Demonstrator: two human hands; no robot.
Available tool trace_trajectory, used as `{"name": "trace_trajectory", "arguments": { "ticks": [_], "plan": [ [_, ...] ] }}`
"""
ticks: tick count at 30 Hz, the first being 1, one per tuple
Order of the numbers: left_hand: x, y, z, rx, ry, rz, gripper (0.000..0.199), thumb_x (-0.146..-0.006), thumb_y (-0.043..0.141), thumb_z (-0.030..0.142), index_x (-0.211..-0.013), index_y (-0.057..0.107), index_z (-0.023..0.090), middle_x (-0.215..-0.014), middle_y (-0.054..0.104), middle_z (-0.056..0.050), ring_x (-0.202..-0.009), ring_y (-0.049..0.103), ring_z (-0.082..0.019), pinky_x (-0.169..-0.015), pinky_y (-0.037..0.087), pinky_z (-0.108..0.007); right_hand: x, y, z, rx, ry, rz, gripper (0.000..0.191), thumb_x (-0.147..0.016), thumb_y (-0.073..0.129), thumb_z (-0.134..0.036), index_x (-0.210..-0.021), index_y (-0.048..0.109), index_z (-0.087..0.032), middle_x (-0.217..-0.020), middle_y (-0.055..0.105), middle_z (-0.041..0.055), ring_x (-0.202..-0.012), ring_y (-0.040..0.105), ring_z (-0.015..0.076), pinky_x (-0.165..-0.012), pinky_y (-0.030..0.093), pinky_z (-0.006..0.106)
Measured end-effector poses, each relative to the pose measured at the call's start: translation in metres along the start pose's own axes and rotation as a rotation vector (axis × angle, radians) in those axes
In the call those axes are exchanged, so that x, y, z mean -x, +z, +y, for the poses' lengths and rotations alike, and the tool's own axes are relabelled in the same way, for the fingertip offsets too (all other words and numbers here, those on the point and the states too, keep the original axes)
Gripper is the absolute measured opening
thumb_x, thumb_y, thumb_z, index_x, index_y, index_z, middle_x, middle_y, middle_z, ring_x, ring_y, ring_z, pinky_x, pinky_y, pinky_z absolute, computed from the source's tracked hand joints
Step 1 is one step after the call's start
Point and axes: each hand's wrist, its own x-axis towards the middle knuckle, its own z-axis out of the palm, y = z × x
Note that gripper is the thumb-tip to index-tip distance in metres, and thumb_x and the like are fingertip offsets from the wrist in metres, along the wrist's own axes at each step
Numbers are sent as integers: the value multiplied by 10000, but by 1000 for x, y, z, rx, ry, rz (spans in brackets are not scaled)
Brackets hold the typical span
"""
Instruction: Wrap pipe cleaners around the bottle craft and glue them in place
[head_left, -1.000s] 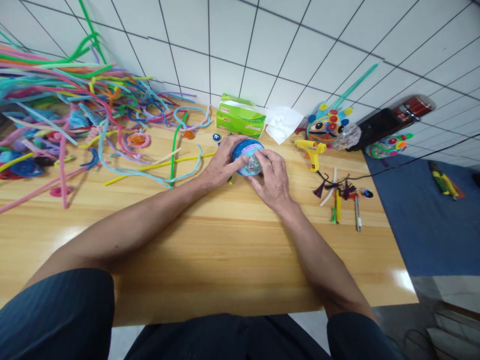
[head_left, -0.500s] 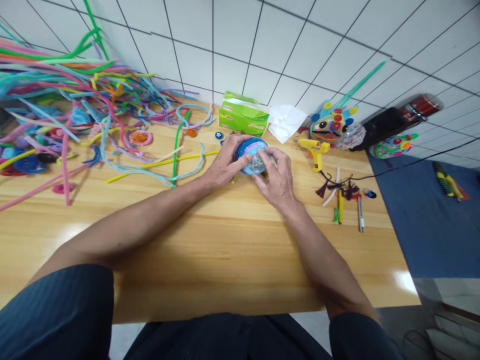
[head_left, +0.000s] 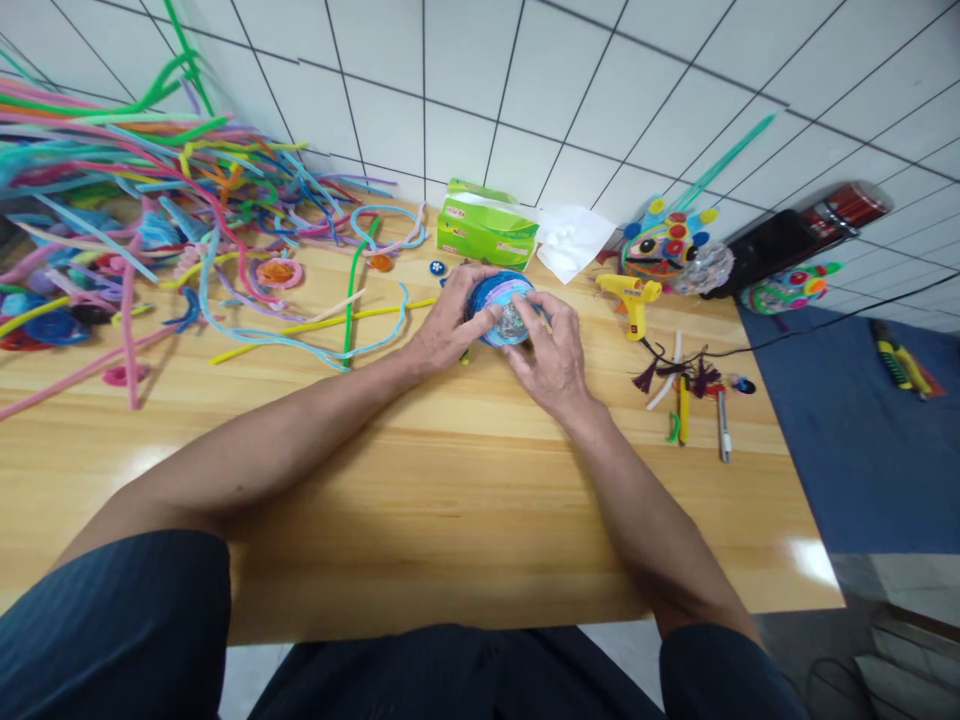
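A round craft piece (head_left: 501,288) wound in fuzzy blue strands, with a clear, shiny middle, is at the far middle of the pale, wood-grained desk (head_left: 420,510), between the person's two bare hands. Its outer band is deep blue; inside that run paler bands of light blue and lilac, curving around the glinting, see-through centre, which looks crinkled and silvery. Much of its side is hidden by fingers, so its full height cannot be told. The left hand (head_left: 452,322) has its grip curved around the left side, the thumb reaching over the top toward the clear middle. The right hand (head_left: 555,352) holds the opposite side, its grip narrowed about the piece, with fingertips on the upper face near the centre and the thumb lower at the near edge. A small yellow bit (head_left: 465,357) shows just beside the piece, under the left hand. Behind stands a bright green tissue packet (head_left: 487,232), and a flat blue disc with a white mark (head_left: 437,268) lies near the left hand.
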Motion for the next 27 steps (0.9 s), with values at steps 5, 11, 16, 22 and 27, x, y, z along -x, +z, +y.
{"name": "trace_trajectory", "arguments": {
  "ticks": [5,11,16,22,27],
  "plan": [
    [0,0,-1,28,-27,-18,800,-1175,619,880,-1674,612,255,-1694,709,-182,-1602,682,-386,-1435,535,-589,1,2,2,0,6,2,858,-1120,725,-306,-1918,417,-374,-1767,619,182,-1644,626,464,-1392,552,810],
    [0,0,-1,54,-30,-21,812,-1171,628,885,-1668,607,243,-1690,707,-197,-1592,691,-389,-1429,548,-596,3,5,3,-24,-14,75,818,-1139,744,-384,-1898,440,-351,-1780,605,191,-1639,625,463,-1385,571,795],
    [1,1,-5,61,-28,-23,770,-1174,642,866,-1668,601,277,-1679,709,-179,-1590,688,-386,-1426,556,-605,3,6,1,-22,49,55,781,-1126,779,-392,-1857,506,-362,-1796,583,188,-1660,610,474,-1399,567,802],
    [1,3,-16,65,-10,7,759,-1161,671,832,-1670,586,276,-1691,695,-170,-1609,674,-379,-1429,551,-588,1,6,-2,29,7,61,773,-1144,750,-332,-1870,485,-358,-1799,606,186,-1662,632,440,-1387,595,758],
    [0,2,-21,51,-8,13,734,-1152,682,804,-1656,596,277,-1685,704,-166,-1598,682,-379,-1419,553,-590,0,9,0,13,-11,81,794,-1138,753,-315,-1883,480,-353,-1800,619,182,-1658,640,436,-1394,589,749]
  ]
}}
